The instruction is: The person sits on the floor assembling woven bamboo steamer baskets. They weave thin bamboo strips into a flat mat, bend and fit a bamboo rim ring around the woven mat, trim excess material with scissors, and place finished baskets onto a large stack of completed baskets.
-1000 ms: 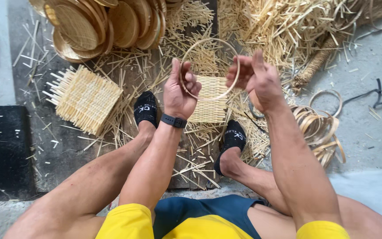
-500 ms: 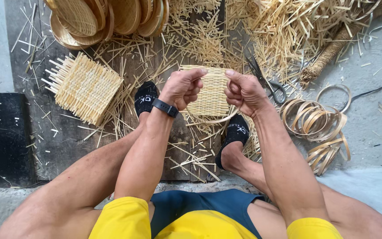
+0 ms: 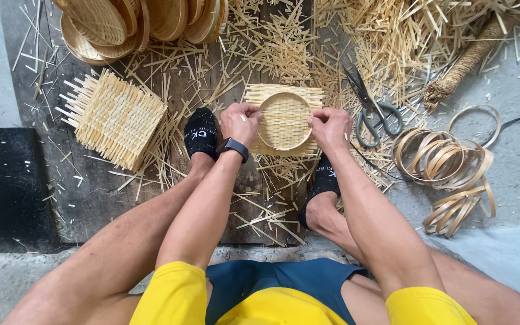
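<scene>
Both hands, left hand (image 3: 241, 122) and right hand (image 3: 330, 127), press a bamboo hoop (image 3: 284, 121) onto a square woven mat (image 3: 259, 95) lying on the floorboards (image 3: 91, 198); seating it evenly seemingly comes next.

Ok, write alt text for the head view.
Both hands, left hand and right hand, press a round bamboo hoop onto a square woven mat on a wooden board strewn with bamboo offcuts, with scissors and spare hoops to the right.

packages: none | labels: none | signs: none | screens: none
</scene>
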A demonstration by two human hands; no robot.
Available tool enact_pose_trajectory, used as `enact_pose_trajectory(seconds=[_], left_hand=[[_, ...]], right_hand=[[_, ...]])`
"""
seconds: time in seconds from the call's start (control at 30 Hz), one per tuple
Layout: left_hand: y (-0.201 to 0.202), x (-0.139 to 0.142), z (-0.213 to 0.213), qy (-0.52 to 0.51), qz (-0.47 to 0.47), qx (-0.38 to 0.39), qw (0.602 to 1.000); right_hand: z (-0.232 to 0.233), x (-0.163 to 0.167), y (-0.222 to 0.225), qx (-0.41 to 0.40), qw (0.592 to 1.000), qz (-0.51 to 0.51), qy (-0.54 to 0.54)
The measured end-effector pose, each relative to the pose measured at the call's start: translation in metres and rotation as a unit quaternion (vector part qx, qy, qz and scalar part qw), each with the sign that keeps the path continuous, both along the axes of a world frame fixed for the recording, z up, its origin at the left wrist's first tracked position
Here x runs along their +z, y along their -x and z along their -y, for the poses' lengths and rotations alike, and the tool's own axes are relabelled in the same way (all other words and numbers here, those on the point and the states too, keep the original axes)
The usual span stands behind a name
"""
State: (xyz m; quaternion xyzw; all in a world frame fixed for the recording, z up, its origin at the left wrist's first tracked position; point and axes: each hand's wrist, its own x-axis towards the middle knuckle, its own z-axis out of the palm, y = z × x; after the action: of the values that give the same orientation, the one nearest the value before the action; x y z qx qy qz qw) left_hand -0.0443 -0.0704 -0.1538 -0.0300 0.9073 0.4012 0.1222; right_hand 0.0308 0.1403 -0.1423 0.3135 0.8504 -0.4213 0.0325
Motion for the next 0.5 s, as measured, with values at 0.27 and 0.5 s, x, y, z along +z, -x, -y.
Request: enact_pose_trajectory(seconds=[0.27, 0.5], left_hand=[[-0.001, 0.003, -0.008, 0.03, 0.048, 0.043, 0.997], [-0.001, 0.015, -0.013, 0.05, 0.128, 0.088, 0.987]], right_hand=[[0.004, -0.005, -0.005, -0.03, 0.999, -0.001, -0.012], [0.004, 0.0, -0.013, -0.024, 0.999, -0.029, 0.033]])
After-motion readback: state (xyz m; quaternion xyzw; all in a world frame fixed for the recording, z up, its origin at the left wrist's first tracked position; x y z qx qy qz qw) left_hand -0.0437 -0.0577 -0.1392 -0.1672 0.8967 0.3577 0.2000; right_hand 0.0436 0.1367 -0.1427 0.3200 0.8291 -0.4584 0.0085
